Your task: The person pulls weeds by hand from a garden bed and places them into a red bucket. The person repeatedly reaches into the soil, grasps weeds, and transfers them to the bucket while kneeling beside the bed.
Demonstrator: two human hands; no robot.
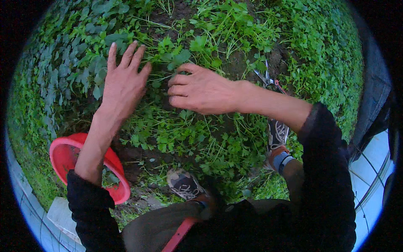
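Note:
My left hand (125,78) reaches into broad dark-green leaves (94,63) at upper left, back of the hand up, fingers apart, nothing visibly held. Beside it, my right hand (204,89) hovers low over the plants with its fingers curled; its fingertips and palm are partly hidden. Just beyond its index finger are a broad leaf (182,57) and thin pale stems. Whether the right fingers pinch a stem cannot be seen. Lighter green plants with celery-like leaves (176,132) spread below both hands.
Pruning shears (268,81) with red handles lie with blades apart beyond my right forearm. A red plastic basin (118,163) stands tilted under my left forearm, some leaves inside. My shoes (184,184) rest among the plants. Dark sheeting (373,85) borders the bed at right.

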